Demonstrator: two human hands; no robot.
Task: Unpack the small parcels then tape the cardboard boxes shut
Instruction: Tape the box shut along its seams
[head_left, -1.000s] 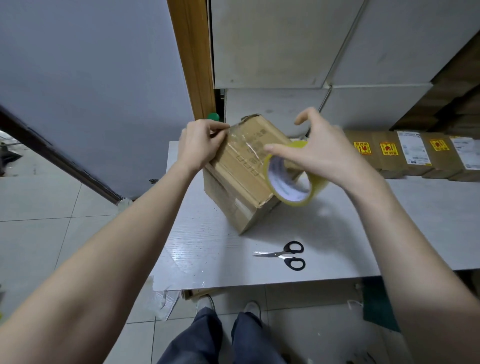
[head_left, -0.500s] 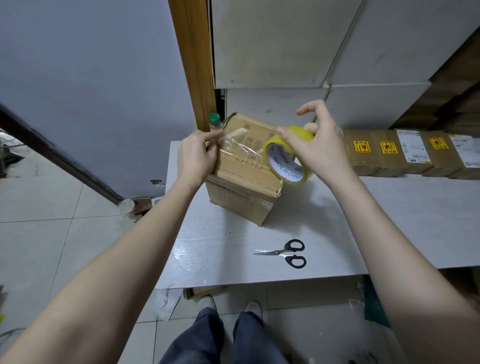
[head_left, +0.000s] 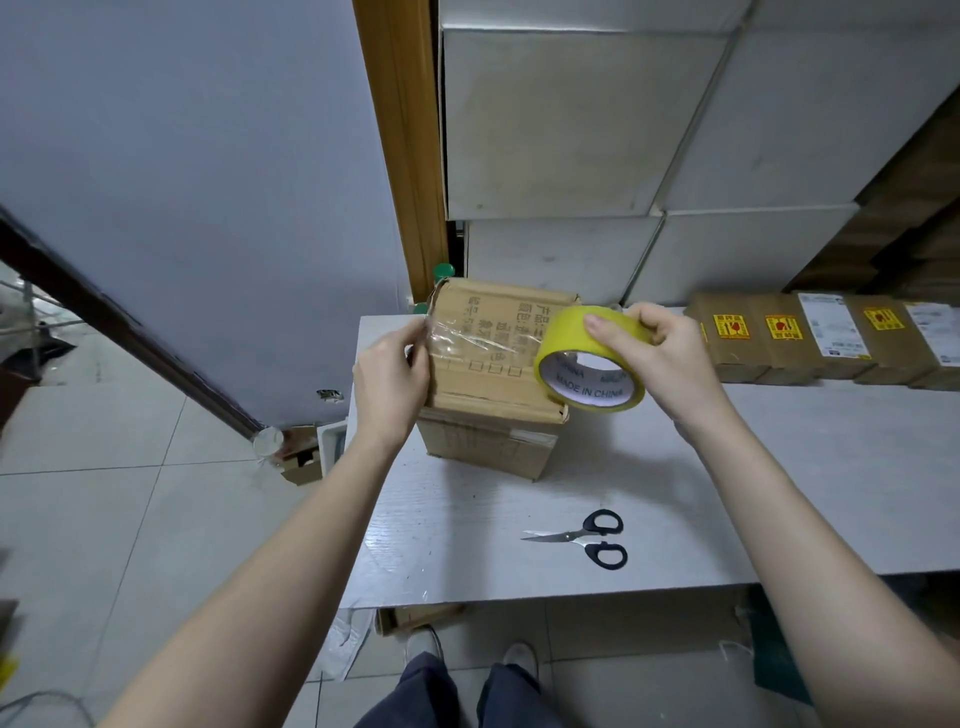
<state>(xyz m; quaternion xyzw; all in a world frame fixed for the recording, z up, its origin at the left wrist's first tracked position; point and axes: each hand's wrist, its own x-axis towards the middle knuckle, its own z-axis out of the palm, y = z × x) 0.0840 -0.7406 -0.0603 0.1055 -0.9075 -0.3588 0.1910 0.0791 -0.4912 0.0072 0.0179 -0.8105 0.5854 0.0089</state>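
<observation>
A brown cardboard box (head_left: 488, 415) with printed characters on its closed top stands flat on the white table (head_left: 519, 561). My left hand (head_left: 389, 379) pinches the free end of clear tape at the box's left top edge. A strip of tape (head_left: 467, 340) runs across the top to a yellow tape roll (head_left: 587, 358), which my right hand (head_left: 670, 358) grips above the box's right side, thumb on the outer face.
Black-handled scissors (head_left: 587, 538) lie on the table in front of the box. Several small brown parcels (head_left: 810, 338) with labels line the table's back right. Large white boxes (head_left: 597, 119) stack behind. A green bottle cap (head_left: 443, 270) shows behind the box. Tiled floor lies left.
The box went from tilted on an edge to flat on the table. My right hand carried the roll to the right, drawing tape across the top while my left hand kept the tape end.
</observation>
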